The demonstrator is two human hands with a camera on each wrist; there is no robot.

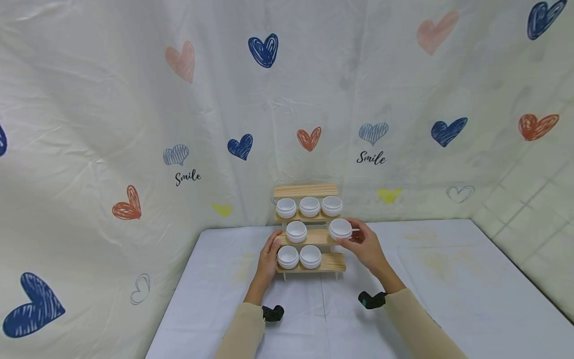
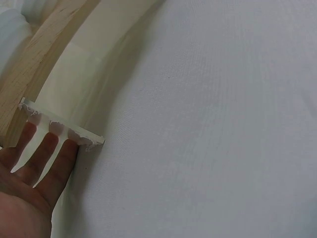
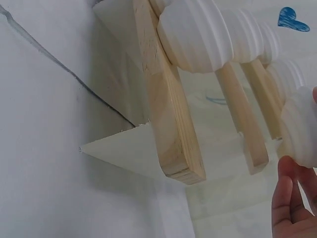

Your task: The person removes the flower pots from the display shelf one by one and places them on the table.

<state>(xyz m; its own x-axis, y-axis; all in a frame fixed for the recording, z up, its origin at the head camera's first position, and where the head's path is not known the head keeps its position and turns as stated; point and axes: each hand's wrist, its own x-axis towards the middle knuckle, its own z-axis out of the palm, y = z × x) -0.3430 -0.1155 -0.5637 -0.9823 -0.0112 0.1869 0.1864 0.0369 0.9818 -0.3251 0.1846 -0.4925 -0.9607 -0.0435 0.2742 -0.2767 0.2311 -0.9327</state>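
**Two hands at a stepped wooden rack of white cups**

Nearest, left hand (image 1: 268,260) laid flat with straight fingers against the left end of the wooden rack (image 1: 332,264), gripping nothing. Just right of it, two cups (image 1: 299,256) on the lowest step. Across the rack, right hand (image 1: 367,245) pinching one white cup (image 1: 341,229) at the right end of the middle step. Left of that grip, a lone cup (image 1: 296,231). Above and behind, three cups (image 1: 309,206) in a row. Farthest, heart-printed backdrop (image 1: 179,99).

A stepped rack (image 1: 309,234) stands on the counter (image 1: 448,299) against the back curtain (image 1: 134,124). Three cups (image 1: 309,206) sit on its upper step, two cups (image 1: 299,257) on the lowest.
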